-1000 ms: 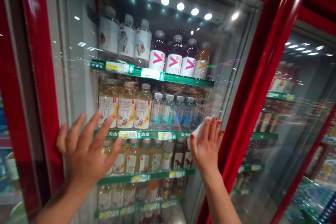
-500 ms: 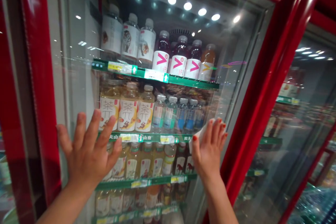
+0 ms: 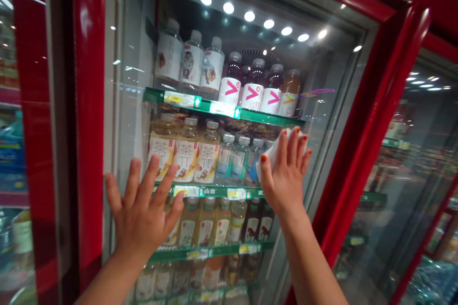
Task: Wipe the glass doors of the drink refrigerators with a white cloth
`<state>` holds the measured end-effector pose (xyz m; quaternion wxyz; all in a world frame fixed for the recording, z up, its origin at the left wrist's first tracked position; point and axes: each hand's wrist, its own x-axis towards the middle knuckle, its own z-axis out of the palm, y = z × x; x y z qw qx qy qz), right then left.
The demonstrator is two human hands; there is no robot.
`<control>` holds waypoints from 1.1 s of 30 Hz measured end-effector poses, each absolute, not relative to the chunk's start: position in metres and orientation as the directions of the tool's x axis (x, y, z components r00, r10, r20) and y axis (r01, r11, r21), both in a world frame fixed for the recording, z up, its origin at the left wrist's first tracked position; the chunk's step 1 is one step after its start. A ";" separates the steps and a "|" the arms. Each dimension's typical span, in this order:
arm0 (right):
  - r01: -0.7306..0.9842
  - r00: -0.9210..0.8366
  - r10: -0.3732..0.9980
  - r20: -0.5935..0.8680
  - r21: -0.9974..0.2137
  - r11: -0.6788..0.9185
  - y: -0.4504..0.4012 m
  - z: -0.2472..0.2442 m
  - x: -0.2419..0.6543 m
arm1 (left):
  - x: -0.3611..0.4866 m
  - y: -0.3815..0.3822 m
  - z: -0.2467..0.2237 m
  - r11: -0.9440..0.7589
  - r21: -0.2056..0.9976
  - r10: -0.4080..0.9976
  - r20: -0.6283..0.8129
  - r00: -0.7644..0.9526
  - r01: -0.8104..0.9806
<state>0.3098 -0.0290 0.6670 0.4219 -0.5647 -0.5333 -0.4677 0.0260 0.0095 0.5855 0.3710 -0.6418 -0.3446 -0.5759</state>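
Note:
Through a glass door [image 3: 332,76] framed in red I see shelves of bottled drinks. My left hand [image 3: 141,219], fingers spread wide and nothing in it, is held flat at the door's left side, in front of the second and third shelves. On the right, my right hand [image 3: 286,171] presses a folded white cloth or tissue [image 3: 274,152] flat against the glass. Its fingers lie over the cloth, so much of it is hidden. Tea bottles [image 3: 186,152] with white and yellow labels stand behind the glass between my hands.
Red frame posts [image 3: 89,119] border the door on the left, and a thick red upright [image 3: 372,133] on the right. Another glass-fronted cooler [image 3: 404,190] stands farther right. A row of round lights [image 3: 249,16] shows at the top of the cabinet.
My right hand has slid up and slightly left over the glass with the white cloth. My left hand keeps nearly the same place on the door, while the whole view has shifted somewhat.

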 end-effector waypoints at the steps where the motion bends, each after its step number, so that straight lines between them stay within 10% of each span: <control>1: 0.996 0.006 0.190 0.982 0.011 -0.087 -0.025 0.682 0.300 | 0.026 0.010 0.586 -0.490 -0.079 0.009 0.995 0.096 0.868; 7: 0.842 -0.537 0.310 0.785 0.521 0.139 -0.025 0.671 0.238 | 0.022 0.005 0.585 -0.546 -0.075 -0.005 0.996 0.086 0.834; 15: 0.988 -0.145 0.230 0.962 0.155 -0.023 -0.016 0.717 0.265 | 0.014 0.009 0.572 -0.540 -0.075 0.002 0.996 0.090 0.838; 21: 0.697 -0.717 0.220 0.662 0.686 0.210 -0.018 0.688 0.210 | 0.015 0.012 0.570 -0.571 -0.057 -0.006 0.998 0.065 0.819; 29: 0.926 -0.376 0.160 0.913 0.364 0.098 -0.006 0.755 0.210 | 0.013 0.011 0.568 -0.579 -0.080 -0.040 0.997 0.070 0.811; 33: 0.688 -0.720 0.131 0.681 0.677 0.263 0.004 0.737 0.156 | 0.008 0.012 0.566 -0.624 -0.098 -0.093 0.994 0.050 0.775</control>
